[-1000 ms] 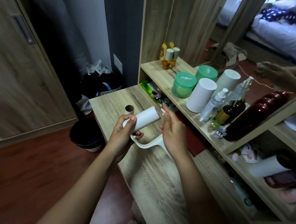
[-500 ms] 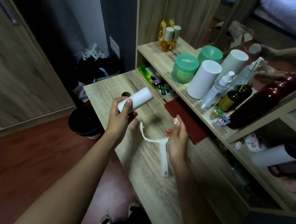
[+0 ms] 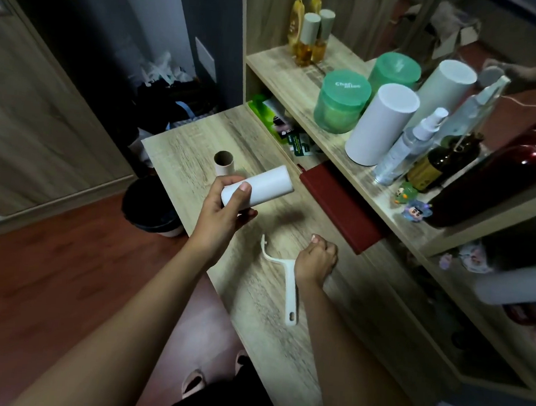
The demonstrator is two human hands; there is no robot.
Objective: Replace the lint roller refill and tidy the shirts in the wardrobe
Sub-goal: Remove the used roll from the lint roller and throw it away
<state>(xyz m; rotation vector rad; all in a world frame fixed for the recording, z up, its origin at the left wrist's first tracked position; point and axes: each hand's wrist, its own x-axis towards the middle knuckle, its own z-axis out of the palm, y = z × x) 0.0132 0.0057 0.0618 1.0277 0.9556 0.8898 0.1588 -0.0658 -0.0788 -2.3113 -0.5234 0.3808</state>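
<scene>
The left hand [image 3: 224, 214] grip holds the refill [image 3: 263, 186] above the table [image 3: 181, 152]; the right hand [image 3: 315, 263] grip curls round the handle [image 3: 290, 299]

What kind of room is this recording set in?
Probably a bedroom or dressing corner at home: a wooden desk beside a shelf of toiletries such as a spray bottle and green jar, with a wardrobe-like wooden door on the left.

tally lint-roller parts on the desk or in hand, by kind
refill roll, in left hand: 1
empty cardboard core: 1
handle: 1
Total: 3
</scene>
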